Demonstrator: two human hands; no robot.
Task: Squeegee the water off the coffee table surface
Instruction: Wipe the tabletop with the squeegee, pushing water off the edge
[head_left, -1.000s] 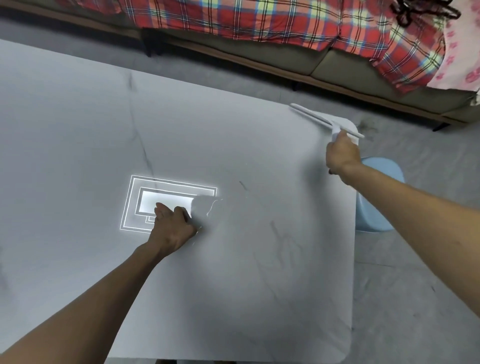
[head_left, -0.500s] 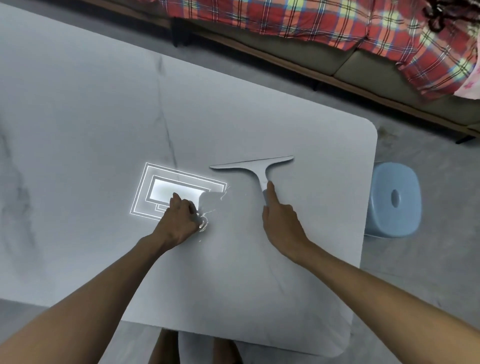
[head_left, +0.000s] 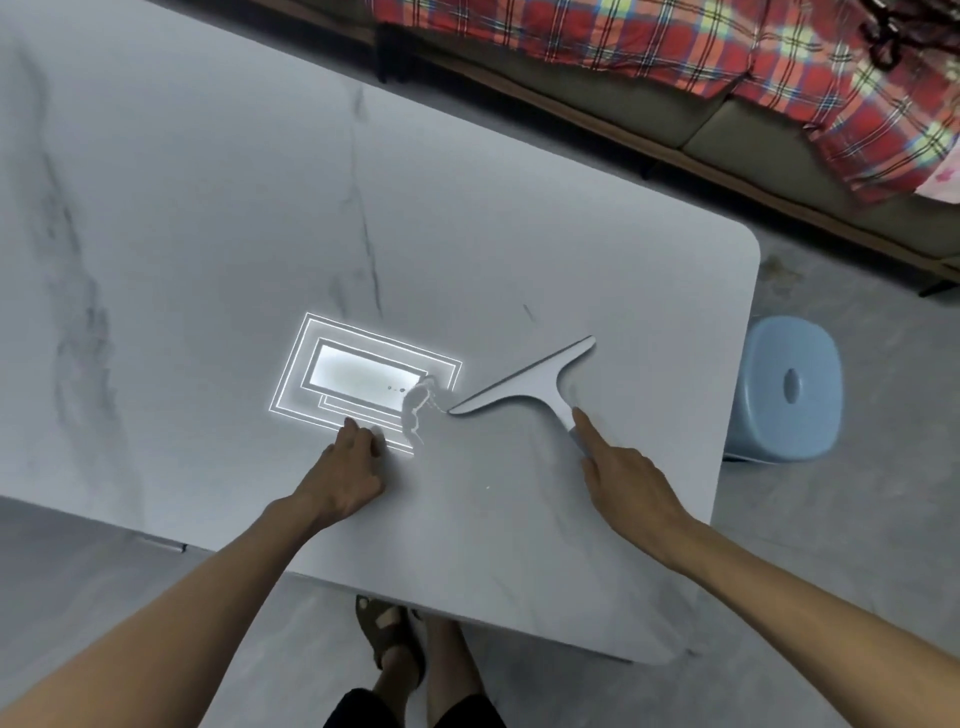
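Note:
A white T-shaped squeegee (head_left: 540, 382) lies blade-down on the grey marble coffee table (head_left: 208, 218), its blade slanting from lower left to upper right. My right hand (head_left: 623, 478) grips its handle, index finger stretched along it. A small puddle of water (head_left: 418, 410) glints just left of the blade's lower tip, beside the bright reflection of a ceiling light (head_left: 363, 376). My left hand (head_left: 348, 475) rests on the tabletop below that reflection, fingers curled, holding nothing that I can see.
A light blue plastic stool (head_left: 789, 389) stands on the floor right of the table. A sofa with a red plaid blanket (head_left: 675, 47) runs along the far side. My sandalled foot (head_left: 389, 639) shows below the table's near edge.
My right hand carried the squeegee from the table's far right corner to the middle, then drew it nearer and tilted the blade. The water streak has spread beside the blade tip. The left hand shifted slightly nearer.

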